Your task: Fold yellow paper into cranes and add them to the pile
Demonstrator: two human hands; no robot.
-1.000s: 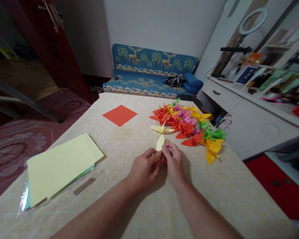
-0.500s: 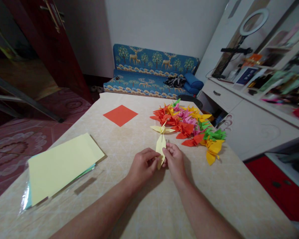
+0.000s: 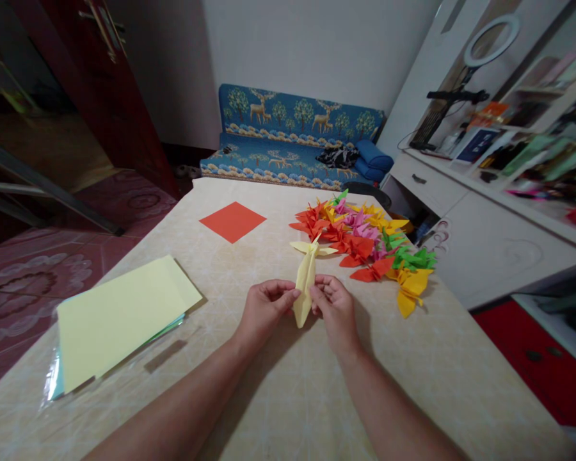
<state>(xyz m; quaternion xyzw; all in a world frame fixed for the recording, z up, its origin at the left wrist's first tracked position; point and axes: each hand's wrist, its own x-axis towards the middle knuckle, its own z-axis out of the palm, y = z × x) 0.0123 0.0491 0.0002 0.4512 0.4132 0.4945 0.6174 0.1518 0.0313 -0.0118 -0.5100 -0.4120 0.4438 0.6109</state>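
Note:
A long, narrow piece of folded yellow paper (image 3: 303, 296) is held upright above the table between both hands. My left hand (image 3: 267, 307) pinches its left edge with thumb and fingers. My right hand (image 3: 335, 308) grips the opposite edge, thumb facing me, some fingers hidden behind the paper. Just beyond lies a finished yellow paper crane (image 3: 326, 251), its body partly covered by the tip of the folded paper. Many paper cranes in red, pink, orange and green (image 3: 358, 246) are grouped at the right.
A red paper square (image 3: 233, 222) lies flat on the table (image 3: 211, 397) at the far left. Nearer, a stack of pale yellow sheets (image 3: 125, 320) rests on a clear plastic sleeve. Behind the table stands a blue patterned sofa (image 3: 278, 153); a white cabinet (image 3: 504, 237) is at the right.
The folded yellow paper has turned and been raised slightly, so its tip now overlaps the crane behind. My left hand has shifted a little left, now holding the paper's side edge.

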